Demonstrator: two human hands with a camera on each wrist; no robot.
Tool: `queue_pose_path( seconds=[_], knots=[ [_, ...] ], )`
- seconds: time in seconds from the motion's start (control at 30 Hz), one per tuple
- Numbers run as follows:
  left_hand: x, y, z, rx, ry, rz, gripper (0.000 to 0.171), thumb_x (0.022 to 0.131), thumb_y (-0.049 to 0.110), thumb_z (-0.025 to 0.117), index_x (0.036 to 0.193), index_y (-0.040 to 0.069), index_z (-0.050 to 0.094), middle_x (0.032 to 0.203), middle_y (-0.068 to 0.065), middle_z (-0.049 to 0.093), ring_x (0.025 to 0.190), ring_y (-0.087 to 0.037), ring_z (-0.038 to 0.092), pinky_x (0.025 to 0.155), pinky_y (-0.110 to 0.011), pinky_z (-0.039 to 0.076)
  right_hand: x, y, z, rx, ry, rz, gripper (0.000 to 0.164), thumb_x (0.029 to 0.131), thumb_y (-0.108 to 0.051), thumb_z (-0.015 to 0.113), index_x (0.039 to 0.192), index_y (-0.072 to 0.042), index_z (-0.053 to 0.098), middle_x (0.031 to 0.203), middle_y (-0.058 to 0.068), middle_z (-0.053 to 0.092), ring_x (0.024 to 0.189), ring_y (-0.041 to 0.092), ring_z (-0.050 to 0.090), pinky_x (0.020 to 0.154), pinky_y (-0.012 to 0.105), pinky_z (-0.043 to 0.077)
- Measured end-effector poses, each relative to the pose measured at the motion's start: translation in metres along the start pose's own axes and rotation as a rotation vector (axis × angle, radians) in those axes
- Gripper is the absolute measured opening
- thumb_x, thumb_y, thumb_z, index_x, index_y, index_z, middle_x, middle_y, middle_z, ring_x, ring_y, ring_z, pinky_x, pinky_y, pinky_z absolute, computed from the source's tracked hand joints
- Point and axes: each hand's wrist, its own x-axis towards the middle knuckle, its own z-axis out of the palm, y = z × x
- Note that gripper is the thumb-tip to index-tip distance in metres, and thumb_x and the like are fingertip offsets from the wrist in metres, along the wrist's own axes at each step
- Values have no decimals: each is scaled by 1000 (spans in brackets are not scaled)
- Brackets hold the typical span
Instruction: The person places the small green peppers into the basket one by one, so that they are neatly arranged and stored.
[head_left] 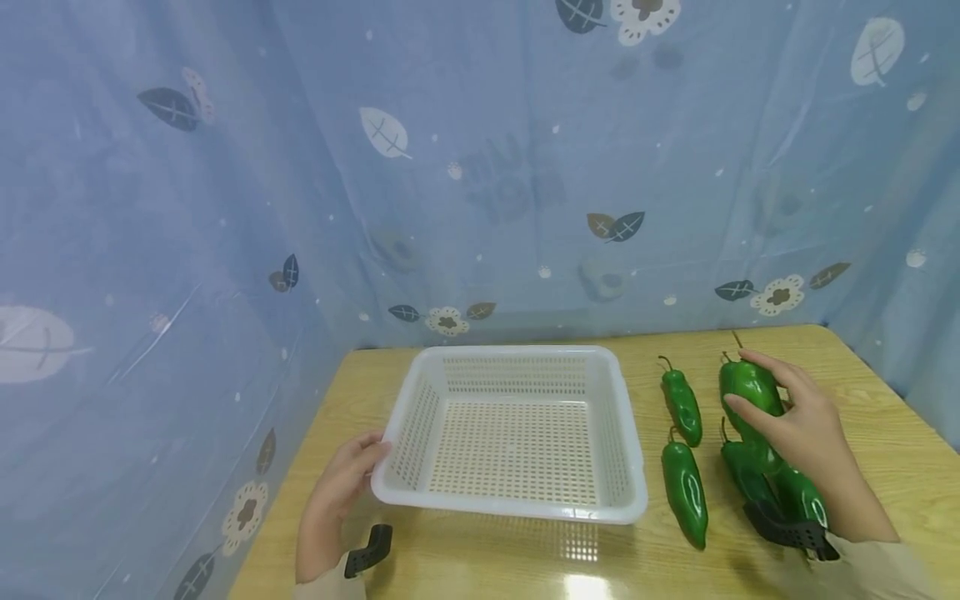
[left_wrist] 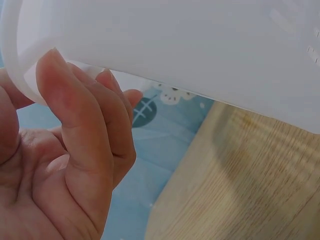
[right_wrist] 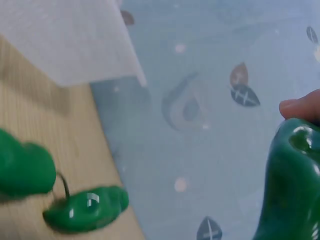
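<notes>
A white plastic basket with slotted sides and base is at the middle of the table, with nothing in it. My left hand grips its left rim; in the left wrist view the curled fingers hook over the basket's edge. On the right, my right hand holds a large glossy green pepper between thumb and fingers. In the right wrist view this pepper shows with one fingertip at its top. Beneath the hand lie more green peppers, partly hidden.
Two long green peppers, one farther back and one nearer, lie between the basket and my right hand. Blue patterned sheeting hangs behind and to the left of the wooden table.
</notes>
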Motion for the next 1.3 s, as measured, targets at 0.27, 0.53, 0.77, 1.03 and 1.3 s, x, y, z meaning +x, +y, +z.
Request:
queue_pose_path(
  seconds=[0.27,0.53,0.77,1.03,1.3],
  knots=[
    [2,-2,-1,2,-5,-9,44,97,17,50,130,-11,45,114,-22,62,93,-21,66,76,-36,56,12,-18,15,31,-40,-47,61,85,-19,71,141,-15,45,137,24,46,111,37,43,61,25,42],
    [3,0,-1,-12,-26,8,45,98,17,49,131,-13,43,118,-26,60,96,-23,65,79,-37,56,18,-29,30,71,-47,-90,58,86,-18,70,139,-19,48,133,17,49,103,11,45,66,28,37],
    [3,2,0,-10,-10,11,42,97,16,49,129,-12,45,118,-28,59,98,-27,65,78,-37,56,22,-36,40,162,-81,-104,56,86,-13,69,138,-13,48,134,19,46,94,-14,40,59,12,42],
    [2,2,0,-2,8,-2,42,97,15,49,129,-12,45,117,-28,59,98,-28,65,77,-37,56,30,-49,50,237,-141,-94,57,87,-12,67,139,-8,45,136,24,41,95,-13,43,61,17,51],
    [1,-1,-1,-17,7,-1,42,97,16,50,128,-12,46,115,-25,61,94,-23,66,76,-37,56,40,-62,68,196,-155,-111,53,88,-19,67,137,-10,48,137,20,47,109,23,50,62,28,46]
  ],
)
